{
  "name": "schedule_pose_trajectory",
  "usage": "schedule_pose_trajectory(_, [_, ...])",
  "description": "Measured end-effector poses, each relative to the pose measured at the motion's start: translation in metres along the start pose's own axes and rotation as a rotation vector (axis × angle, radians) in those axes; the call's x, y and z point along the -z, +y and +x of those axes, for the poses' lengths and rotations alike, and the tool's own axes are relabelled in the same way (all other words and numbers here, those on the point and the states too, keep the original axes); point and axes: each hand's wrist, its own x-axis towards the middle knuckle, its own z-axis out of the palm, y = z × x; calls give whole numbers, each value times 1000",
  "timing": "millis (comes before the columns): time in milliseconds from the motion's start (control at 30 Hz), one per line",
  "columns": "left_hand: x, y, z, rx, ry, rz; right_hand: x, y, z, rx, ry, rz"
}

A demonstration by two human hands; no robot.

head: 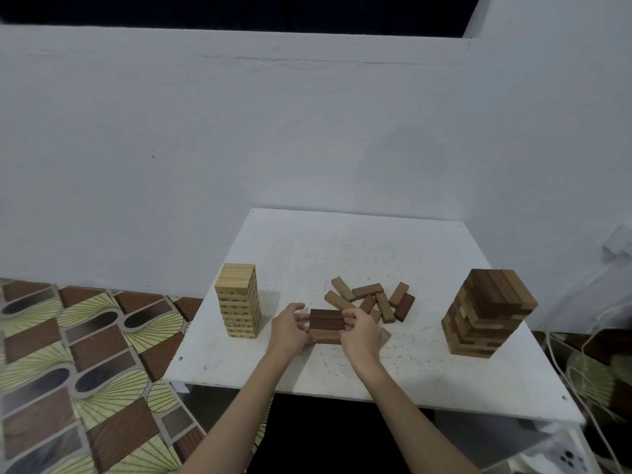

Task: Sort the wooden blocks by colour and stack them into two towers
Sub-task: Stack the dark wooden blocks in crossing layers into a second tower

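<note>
I clamp my left hand [289, 328] and right hand [359, 328] on 2 ends of the dark-brown wooden block stack [326, 325], long axis spanning between fingers.

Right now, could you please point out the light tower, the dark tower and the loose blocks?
light tower [240, 302]: head view, front face.
dark tower [487, 318]: head view, front corner.
loose blocks [371, 299]: head view, pile's middle.
</note>
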Motion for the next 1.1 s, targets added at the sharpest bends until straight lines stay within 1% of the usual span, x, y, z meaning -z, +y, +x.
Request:
schedule_pose_trajectory(233, [-1, 2, 0, 9, 5, -9, 0, 2, 0, -23, 21, 47])
schedule_pose_trajectory(433, [1, 1, -1, 29, -1, -17, 0, 3, 3, -62, 4, 76])
schedule_pose_trajectory(767, [5, 3, -9, 36, 7, -37, 6, -2, 1, -56, -8, 84])
schedule_pose_trajectory(967, [14, 24, -15, -25, 42, -63, 17, -16, 5, -32, -11, 112])
schedule_pose_trajectory(1100, [19, 54, -21, -98, 56, -103, 44, -40, 10, 12, -19, 160])
